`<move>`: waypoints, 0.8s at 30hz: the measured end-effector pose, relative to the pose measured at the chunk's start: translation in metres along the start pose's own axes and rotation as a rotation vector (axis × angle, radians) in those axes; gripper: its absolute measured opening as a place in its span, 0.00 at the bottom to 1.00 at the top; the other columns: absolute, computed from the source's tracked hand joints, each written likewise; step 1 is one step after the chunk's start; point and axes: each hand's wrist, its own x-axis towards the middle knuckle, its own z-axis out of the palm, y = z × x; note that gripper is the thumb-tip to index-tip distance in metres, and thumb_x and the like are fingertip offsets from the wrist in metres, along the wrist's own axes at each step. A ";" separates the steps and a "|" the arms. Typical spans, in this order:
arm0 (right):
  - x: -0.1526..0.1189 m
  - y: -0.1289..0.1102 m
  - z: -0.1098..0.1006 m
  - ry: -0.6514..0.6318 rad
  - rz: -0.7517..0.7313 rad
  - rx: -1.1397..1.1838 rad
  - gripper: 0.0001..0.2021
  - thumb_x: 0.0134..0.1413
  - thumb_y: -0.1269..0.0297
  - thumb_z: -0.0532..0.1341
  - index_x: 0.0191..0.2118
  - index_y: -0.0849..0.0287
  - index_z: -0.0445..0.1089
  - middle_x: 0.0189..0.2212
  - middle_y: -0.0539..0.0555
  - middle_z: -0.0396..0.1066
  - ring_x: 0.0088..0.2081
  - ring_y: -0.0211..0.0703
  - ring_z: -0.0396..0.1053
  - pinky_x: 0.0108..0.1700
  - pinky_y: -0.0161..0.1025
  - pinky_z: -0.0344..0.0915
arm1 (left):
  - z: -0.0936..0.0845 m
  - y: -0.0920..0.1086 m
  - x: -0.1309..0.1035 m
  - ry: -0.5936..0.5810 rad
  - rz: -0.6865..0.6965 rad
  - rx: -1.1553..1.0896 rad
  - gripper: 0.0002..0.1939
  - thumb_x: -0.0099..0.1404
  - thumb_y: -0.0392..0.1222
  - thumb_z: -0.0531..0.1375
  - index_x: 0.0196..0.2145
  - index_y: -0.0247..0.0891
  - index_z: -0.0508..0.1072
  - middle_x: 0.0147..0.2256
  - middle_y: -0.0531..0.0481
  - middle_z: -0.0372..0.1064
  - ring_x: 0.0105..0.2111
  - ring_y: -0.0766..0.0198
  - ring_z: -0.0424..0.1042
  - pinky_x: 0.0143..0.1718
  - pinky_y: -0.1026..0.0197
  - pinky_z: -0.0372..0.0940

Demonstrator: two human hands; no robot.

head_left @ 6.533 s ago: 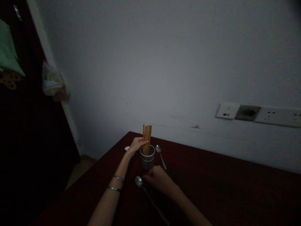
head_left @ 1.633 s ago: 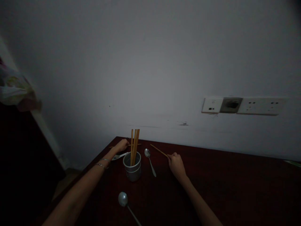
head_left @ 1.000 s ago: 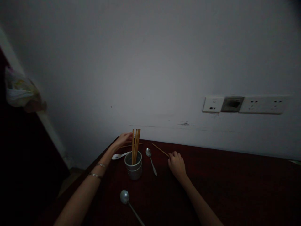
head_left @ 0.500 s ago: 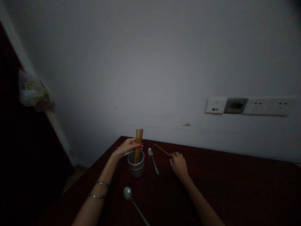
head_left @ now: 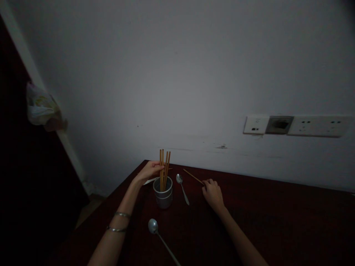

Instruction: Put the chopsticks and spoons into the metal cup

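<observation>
the upright chopsticks (head_left: 166, 171) have split into pairs.

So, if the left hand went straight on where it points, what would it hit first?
Probably the chopsticks leaning on the right in the metal cup, just past the two sticks the left hand seems to pinch. Depth is unclear, so it might pass behind.

Your cup (head_left: 164, 200) looks like dull metal, the chopsticks (head_left: 162, 179) like smooth wood; your long spoon (head_left: 152, 226), short spoon (head_left: 179, 179) and bangles (head_left: 116, 229) are shiny metal. You have a table (head_left: 277, 218) that looks like wood (too dim to judge its gloss), a matt wall (head_left: 194, 74) and a bag (head_left: 40, 107) of thin plastic.
</observation>
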 end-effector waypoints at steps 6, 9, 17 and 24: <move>0.001 0.001 0.001 -0.012 0.014 0.037 0.16 0.54 0.68 0.51 0.47 0.59 0.68 0.43 0.58 0.67 0.45 0.46 0.62 0.43 0.37 0.56 | -0.004 0.012 -0.003 0.138 0.047 -0.057 0.17 0.53 0.42 0.63 0.39 0.30 0.70 0.39 0.39 0.72 0.38 0.58 0.73 0.42 0.56 0.66; 0.002 0.001 0.000 -0.008 0.022 0.065 0.16 0.54 0.68 0.51 0.47 0.60 0.68 0.43 0.58 0.67 0.44 0.45 0.62 0.43 0.36 0.57 | -0.004 0.023 -0.009 0.260 0.094 -0.051 0.17 0.53 0.41 0.63 0.39 0.30 0.69 0.39 0.39 0.72 0.37 0.59 0.73 0.43 0.57 0.66; 0.011 -0.006 -0.026 0.075 -0.009 0.266 0.17 0.51 0.71 0.50 0.46 0.62 0.69 0.43 0.60 0.67 0.44 0.45 0.64 0.46 0.37 0.59 | -0.003 0.066 -0.036 0.518 0.371 -0.043 0.19 0.54 0.43 0.62 0.41 0.29 0.68 0.38 0.39 0.72 0.37 0.58 0.73 0.42 0.54 0.67; 0.010 -0.069 -0.094 0.028 -0.094 0.948 0.13 0.49 0.66 0.54 0.38 0.64 0.71 0.36 0.58 0.72 0.38 0.43 0.69 0.42 0.40 0.64 | 0.032 0.089 -0.059 0.387 0.386 -0.072 0.17 0.55 0.43 0.61 0.41 0.31 0.68 0.38 0.39 0.73 0.36 0.57 0.74 0.40 0.56 0.68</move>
